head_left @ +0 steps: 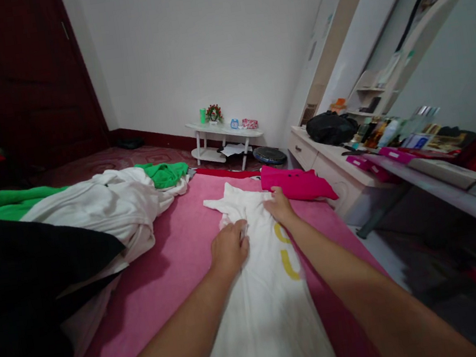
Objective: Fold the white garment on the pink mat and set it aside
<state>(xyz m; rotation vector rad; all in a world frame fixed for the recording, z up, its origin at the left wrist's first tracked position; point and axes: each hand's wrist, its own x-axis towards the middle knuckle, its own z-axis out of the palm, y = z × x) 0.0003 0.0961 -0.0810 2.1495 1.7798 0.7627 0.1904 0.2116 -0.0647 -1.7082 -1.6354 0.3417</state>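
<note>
**White shirt (262,312) running lengthwise, near to far**

It's lying on the pink sheet (182,225). I'm seeing the nearer left hand (229,248) pinching its left side, the right hand (280,204) farther out, pinching its far-right edge by the magenta garment (299,183).

The bottom edge cuts off the white garment (270,317) and black cloth (18,295).
</note>
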